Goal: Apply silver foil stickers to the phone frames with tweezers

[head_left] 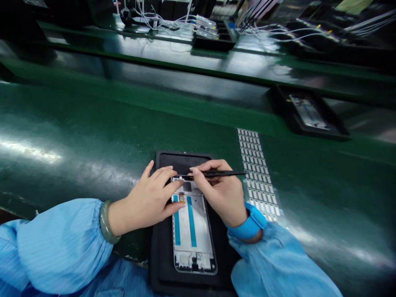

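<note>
A silver phone frame (200, 225) with two blue adhesive strips lies in a black tray (163, 264) in front of me. My left hand (153, 196) rests over the frame's upper left, its fingers spread, with thumb and forefinger on either side of a small flex connector (182, 198). In my right hand (221, 189) are black tweezers (229, 173), held nearly level across the frame's top edge. Their tips meet the area by my left fingertips; what they touch there is too small to make out.
A sheet of small pale labels (258, 169) lies right of the tray on the green table (93, 136). Farther right, a second black tray (334, 130) holds another phone frame (309, 113). Along the back shelf are white cables (167, 20) and a black bin (216, 41).
</note>
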The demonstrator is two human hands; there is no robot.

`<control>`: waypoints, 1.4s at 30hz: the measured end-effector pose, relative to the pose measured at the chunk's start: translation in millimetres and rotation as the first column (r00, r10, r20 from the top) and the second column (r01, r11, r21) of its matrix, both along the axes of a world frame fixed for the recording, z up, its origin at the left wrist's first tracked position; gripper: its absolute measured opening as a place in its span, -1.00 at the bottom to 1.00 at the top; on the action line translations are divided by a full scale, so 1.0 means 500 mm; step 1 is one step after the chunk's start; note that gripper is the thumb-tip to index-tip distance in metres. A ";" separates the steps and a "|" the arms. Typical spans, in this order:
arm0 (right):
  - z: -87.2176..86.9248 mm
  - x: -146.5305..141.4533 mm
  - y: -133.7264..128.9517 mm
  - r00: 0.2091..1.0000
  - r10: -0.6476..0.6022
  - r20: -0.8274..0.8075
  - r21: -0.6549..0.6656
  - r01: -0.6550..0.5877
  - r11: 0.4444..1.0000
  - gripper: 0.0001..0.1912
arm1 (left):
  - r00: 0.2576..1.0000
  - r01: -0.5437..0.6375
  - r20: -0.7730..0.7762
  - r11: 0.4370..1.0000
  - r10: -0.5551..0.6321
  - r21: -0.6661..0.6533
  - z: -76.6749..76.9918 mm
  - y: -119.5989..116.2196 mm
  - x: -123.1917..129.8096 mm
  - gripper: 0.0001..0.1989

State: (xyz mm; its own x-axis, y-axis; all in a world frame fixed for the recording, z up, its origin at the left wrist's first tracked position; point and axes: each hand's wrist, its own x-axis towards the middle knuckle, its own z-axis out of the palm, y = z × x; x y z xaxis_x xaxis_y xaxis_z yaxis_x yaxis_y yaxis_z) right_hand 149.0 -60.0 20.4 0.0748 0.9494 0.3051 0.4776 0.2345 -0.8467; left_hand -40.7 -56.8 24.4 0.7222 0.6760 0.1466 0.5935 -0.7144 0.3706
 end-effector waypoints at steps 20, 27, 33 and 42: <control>0.002 -0.009 0.000 0.987 0.023 0.161 0.103 -0.040 0.994 -0.92 | 1.000 0.004 -0.006 1.000 -0.004 -0.006 -0.003 -0.001 -0.001 -0.56; 0.004 -0.013 0.002 0.980 0.032 0.197 0.088 -0.050 0.995 -0.93 | 1.000 0.002 0.006 1.000 -0.002 0.001 -0.004 -0.002 -0.001 -0.57; 0.008 -0.013 0.004 0.990 0.048 0.131 0.056 -0.056 0.997 -0.92 | 1.000 0.003 -0.009 1.000 -0.003 0.010 -0.005 -0.001 -0.002 -0.57; 0.008 -0.017 0.005 0.986 0.044 0.163 0.069 -0.056 0.996 -0.94 | 1.000 0.000 0.002 1.000 0.000 0.000 -0.002 -0.001 0.000 -0.57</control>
State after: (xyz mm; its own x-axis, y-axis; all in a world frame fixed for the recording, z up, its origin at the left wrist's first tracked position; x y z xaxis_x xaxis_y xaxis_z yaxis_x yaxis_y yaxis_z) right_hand 140.4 -57.5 24.5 -0.0278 0.9254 0.3779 0.5929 0.3196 -0.7391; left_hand -40.7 -57.2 23.4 0.7221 0.6758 0.1480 0.5927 -0.7147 0.3713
